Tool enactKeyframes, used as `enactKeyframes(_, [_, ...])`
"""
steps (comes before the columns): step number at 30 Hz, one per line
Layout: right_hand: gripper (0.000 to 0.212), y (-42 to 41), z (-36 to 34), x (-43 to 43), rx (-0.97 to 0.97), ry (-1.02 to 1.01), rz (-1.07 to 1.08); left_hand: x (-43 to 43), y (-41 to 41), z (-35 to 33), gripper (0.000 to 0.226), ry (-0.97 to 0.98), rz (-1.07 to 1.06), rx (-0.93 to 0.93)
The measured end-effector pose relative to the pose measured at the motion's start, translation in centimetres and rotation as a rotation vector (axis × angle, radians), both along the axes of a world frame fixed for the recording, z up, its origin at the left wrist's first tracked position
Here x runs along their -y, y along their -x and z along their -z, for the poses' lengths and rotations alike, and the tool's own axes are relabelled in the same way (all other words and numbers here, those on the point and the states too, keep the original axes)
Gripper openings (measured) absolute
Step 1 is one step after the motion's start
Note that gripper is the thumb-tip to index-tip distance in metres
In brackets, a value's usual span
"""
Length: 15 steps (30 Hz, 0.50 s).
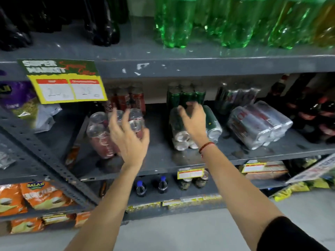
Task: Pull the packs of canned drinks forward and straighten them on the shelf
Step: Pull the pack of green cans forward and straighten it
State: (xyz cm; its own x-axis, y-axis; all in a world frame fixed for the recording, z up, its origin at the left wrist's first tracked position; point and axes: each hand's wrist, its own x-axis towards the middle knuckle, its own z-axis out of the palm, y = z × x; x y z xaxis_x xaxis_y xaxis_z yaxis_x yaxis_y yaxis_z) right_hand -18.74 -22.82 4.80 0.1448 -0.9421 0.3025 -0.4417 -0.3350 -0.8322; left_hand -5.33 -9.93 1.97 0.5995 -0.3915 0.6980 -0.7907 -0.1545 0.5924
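1. Found three shrink-wrapped packs on the grey shelf (159,156) in the middle of the frame: red pack (101,134) at centre-left, green pack (212,122) at centre, silver pack (257,124) at centre-right. All lay tilted or on the side, none square to the front edge.
2. Left hand (126,138) spread open in front of the red pack, fingers apart, possibly just touching the film; hard to tell through the blur.
3. Right hand (194,122) draped over the top of the green pack, fingers curled loosely, not clearly clamped.
4. Judged heavy and stiff as a block, with slippery, stretchy film. Better taken by the far corners or both sides than by pinching the wrap.
5. Stood behind, toward the back wall: upright red cans (130,98) and green cans (186,95), leaving little room to reach behind.
6. Hung at upper left: a yellow price sign (67,87), partly covering the shelf there. Dark bottles (315,116) crowded the right edge, close to the silver pack.
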Motion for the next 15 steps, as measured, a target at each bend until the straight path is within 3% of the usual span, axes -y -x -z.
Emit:
enactKeyframes(2, [0.041, 3.2, 0.0, 3.0, -0.104, 0.002, 0.072, 3.2, 2.4, -0.7, 0.05, -0.046, 0.151, -0.03])
enactKeyframes(4, [0.049, 6.0, 0.5, 5.3, -0.24, -0.039, 0.109, 6.5, 4.4, -0.8, 0.051, -0.182, 0.27, -0.184])
enactKeyframes(6, [0.067, 8.2, 1.9, 7.2, -0.271, -0.222, 0.069, 9.5, 5.9, -0.6, 0.062, -0.381, 0.281, -0.367])
enactKeyframes(9, [0.114, 9.6, 4.1, 9.0, -0.056, -0.611, -0.031, 12.8, 6.4, 0.3, 0.081, -0.639, 0.192, -0.738])
enactKeyframes(10, [0.119, 9.8, 4.6, 9.3, 0.039, -0.714, -0.051, 13.3, 6.6, 0.4, 0.083, -0.657, 0.179, -0.877])
enactKeyframes(12, [0.093, 9.9, 5.0, 9.6, 0.147, -0.821, -0.116, 14.2, 7.2, 0.6, 0.08, -0.614, 0.192, -1.024])
enactKeyframes(14, [0.061, 9.8, 5.1, 9.5, 0.22, -0.793, -0.15, 14.7, 7.7, 0.6, 0.072, -0.549, 0.161, -1.026])
enactKeyframes(15, [0.058, 9.7, 5.6, 9.8, 0.249, -0.775, -0.147, 14.9, 7.9, 0.6, 0.068, -0.515, 0.136, -1.036])
